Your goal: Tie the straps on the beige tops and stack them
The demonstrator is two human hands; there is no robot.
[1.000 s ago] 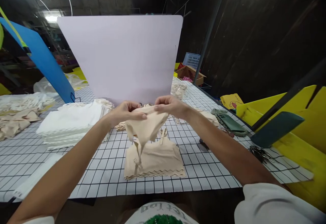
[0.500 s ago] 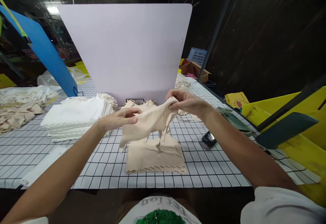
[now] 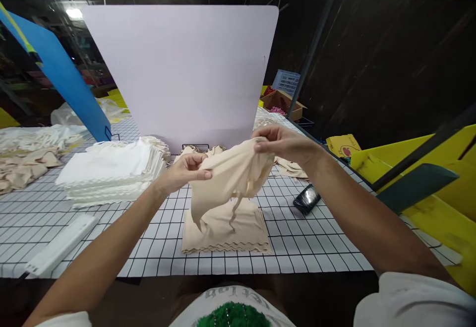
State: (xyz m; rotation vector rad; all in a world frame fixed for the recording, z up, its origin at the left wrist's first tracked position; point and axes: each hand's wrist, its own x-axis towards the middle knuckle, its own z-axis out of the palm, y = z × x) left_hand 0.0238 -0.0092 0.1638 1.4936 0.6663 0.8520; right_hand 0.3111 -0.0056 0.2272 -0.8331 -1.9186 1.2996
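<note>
A beige garment (image 3: pixel 226 175) of thin, soft cloth hangs in the air between my two hands, with a narrow strap dangling from its underside. My left hand (image 3: pixel 188 170) pinches its left edge between thumb and fingers. On the upper right part of the same cloth, my right hand (image 3: pixel 282 144) is closed with thumb and fingertips. Below lies a flat, neat stack of beige garments (image 3: pixel 226 235) with wavy hems facing me. The held garment covers part of that stack's far end.
Left of my hands stands a tall stack of white garments (image 3: pixel 111 168). A white power strip (image 3: pixel 61 247) lies at the front left, and a black wrapped packet (image 3: pixel 307 199) at the right. An upright white board (image 3: pixel 186 69) stands behind; yellow bins (image 3: pixel 427 218) flank the table's right side.
My left hand has closed on the garment's left edge. Both hands have moved slightly right, and the cloth is now spread wider between them.
</note>
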